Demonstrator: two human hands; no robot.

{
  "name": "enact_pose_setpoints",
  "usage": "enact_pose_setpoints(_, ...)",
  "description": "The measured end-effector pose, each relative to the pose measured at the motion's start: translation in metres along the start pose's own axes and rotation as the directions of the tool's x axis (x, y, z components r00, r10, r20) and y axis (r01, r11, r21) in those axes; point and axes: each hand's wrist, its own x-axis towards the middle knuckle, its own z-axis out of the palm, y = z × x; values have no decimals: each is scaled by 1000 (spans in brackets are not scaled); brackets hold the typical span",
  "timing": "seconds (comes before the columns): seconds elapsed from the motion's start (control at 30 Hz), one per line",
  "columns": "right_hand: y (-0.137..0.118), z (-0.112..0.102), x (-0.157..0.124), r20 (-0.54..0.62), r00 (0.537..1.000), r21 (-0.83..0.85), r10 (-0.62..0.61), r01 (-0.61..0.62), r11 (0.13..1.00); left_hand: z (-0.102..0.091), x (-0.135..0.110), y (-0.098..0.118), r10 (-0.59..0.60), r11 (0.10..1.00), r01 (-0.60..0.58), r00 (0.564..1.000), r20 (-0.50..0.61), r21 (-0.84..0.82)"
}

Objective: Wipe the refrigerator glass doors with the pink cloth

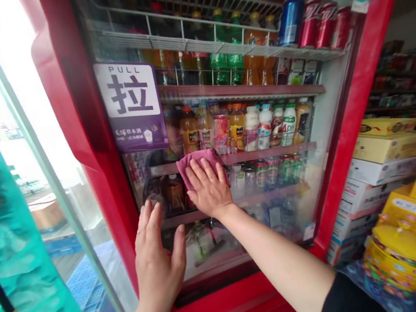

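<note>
Right hand: right hand is pressing flat on a folded pink cloth, fingers spread, not clenching, pinning it against the glass door of a red drinks cooler.
Left hand: left hand is hovering open at or just on the glass, below and left of the cloth, gripping nothing; contact cannot be told from this view.
Cloth location: lying on the outside of the glass at mid-door, level with a shelf edge behind it, just under a purple "PULL" sticker.
Cooler contents: bottled drinks are standing on the shelves; red cola cans and a blue can are lying in a wire rack higher up.
Nearby: stacked cardboard cartons and a yellow tin are sitting right of the cooler; a teal plastic sheet is hanging on the left.
Risk, cloth: with only flat palm pressure holding it, the cloth could slip and drop if the pressure eases.
Risk, door: hard pushing could shift the door; any swing could topple bottles or knock the cartons.
</note>
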Motion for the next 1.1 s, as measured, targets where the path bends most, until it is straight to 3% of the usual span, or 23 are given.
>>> enact_pose_setpoints(0.07, 14, -8, -8, -46, 994, -32, 103, -104, 994, -2, 0, -4, -2, 1000, 2, 1000, 3, 3)
enact_pose_setpoints(0.13, 20, -15, -11, -116, 959, -52, 260, -268, 962, -6, 1, -9, -4, 1000, 4, 1000, 6, 10)
enact_pose_setpoints(0.27, 2, -17, -8, -230, 815, -14, 532, -549, 835, -18, 7, -17, -3, 1000, 3, 1000, 21, 22)
enact_pose_setpoints(0.3, -7, -15, -7, -223, 818, -7, 530, -545, 838, -20, 9, -17, 0, 1000, 0, 1000, 25, 26)
enact_pose_setpoints(0.33, -16, -12, -7, -198, 852, -6, 485, -496, 868, -20, 10, -17, 2, 1000, -3, 1000, 28, 29)
enact_pose_setpoints(0.43, -33, -2, -12, -50, 991, 8, 125, -125, 992, -18, 12, -14, 4, 999, -6, 999, 41, 36)
enact_pose_setpoints(0.5, -31, 4, -19, 17, 993, 31, -113, 113, 993, -13, 11, -11, 3, 999, -5, 999, 53, 38)
enact_pose_setpoints(0.6, -10, 8, -30, 4, 967, 3, -255, 255, 967, -2, 8, -5, -4, 999, 0, 997, 79, 45)
enact_pose_setpoints(0.73, 28, 7, -44, -100, 976, -61, -192, 186, 981, 17, 5, 6, 24, 999, -29, 993, 114, 42)
enact_pose_setpoints(0.9, 75, -6, -62, -69, 998, -69, 5, -10, 998, 52, 4, 28, 99, 995, -100, 985, 144, 1)
enact_pose_setpoints(1.1, 144, -33, -86, -130, 950, -176, 285, -305, 936, 85, 3, 56, 206, 978, -200, 965, 165, -54)
